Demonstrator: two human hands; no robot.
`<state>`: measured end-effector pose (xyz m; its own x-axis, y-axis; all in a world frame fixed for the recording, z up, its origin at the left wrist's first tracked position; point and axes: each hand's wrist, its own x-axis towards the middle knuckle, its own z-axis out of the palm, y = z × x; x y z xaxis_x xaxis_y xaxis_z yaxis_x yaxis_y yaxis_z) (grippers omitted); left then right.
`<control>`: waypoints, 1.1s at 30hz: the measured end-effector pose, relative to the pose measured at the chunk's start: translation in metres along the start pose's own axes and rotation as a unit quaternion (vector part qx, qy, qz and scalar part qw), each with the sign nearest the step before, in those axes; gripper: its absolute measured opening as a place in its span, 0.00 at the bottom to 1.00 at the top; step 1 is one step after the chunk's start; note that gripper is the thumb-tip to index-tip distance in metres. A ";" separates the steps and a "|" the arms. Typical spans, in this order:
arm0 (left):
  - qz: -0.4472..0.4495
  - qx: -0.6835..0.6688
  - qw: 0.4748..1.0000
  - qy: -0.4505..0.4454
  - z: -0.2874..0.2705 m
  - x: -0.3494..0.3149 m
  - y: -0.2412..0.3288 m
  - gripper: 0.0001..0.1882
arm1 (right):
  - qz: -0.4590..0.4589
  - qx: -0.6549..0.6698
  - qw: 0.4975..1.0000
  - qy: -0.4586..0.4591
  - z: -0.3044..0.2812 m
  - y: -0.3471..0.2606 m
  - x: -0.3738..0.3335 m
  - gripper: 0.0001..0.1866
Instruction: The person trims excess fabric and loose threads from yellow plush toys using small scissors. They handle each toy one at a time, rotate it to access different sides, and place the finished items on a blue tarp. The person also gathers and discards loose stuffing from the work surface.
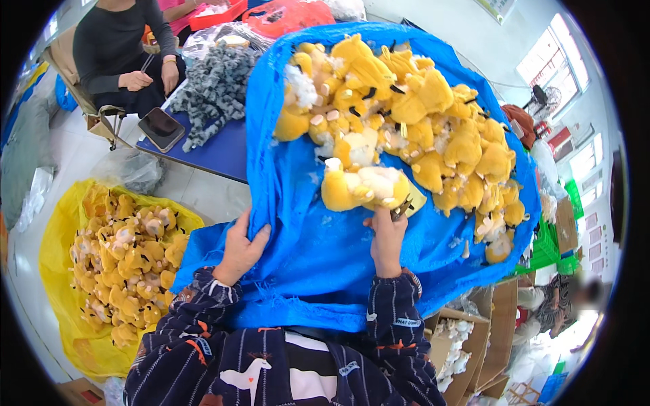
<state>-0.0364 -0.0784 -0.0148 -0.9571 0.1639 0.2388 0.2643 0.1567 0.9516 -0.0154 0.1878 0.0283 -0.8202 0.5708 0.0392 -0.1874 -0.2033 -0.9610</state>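
Observation:
My left hand (pixel 240 250) is closed on a fold of the blue plastic sheet (pixel 298 267), its thumb lying along the fold. My right hand (pixel 387 245) has its fingers curled round a small dark metal tool (pixel 404 207); its exact kind is hard to make out. The tool touches or lies just at the end of a yellow and cream plush toy (pixel 362 188) with a white tip. Beyond it, a heap of similar yellow plush toys (pixel 433 115) covers the far side of the sheet, some with white stuffing showing.
To the left, a yellow bag (pixel 57 271) full of small plush toys stands on the floor. A phone (pixel 161 128) and grey mottled plush pieces (pixel 217 88) lie on a blue table (pixel 217 152). A seated person (pixel 125 61) is behind them. Cardboard boxes (pixel 497 331) stand at right.

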 end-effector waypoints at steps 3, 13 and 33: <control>0.032 -0.027 0.999 0.032 -0.006 -0.001 0.012 0.34 | 0.058 0.170 0.983 -0.046 -0.012 0.003 -0.006 0.09; 0.185 0.028 0.979 -0.085 -0.014 -0.011 0.085 0.23 | 0.121 0.236 0.955 -0.131 -0.056 0.031 -0.025 0.26; -0.203 -0.299 0.897 -0.254 0.057 -0.020 0.051 0.26 | 0.005 -0.077 0.984 -0.158 -0.010 -0.021 -0.089 0.23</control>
<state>0.0033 -0.0180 0.0177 -0.7428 0.6576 -0.1260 -0.3503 -0.2213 0.9101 0.0666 0.1491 0.0421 -0.9532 0.2885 0.0901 -0.1152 -0.0713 -0.9908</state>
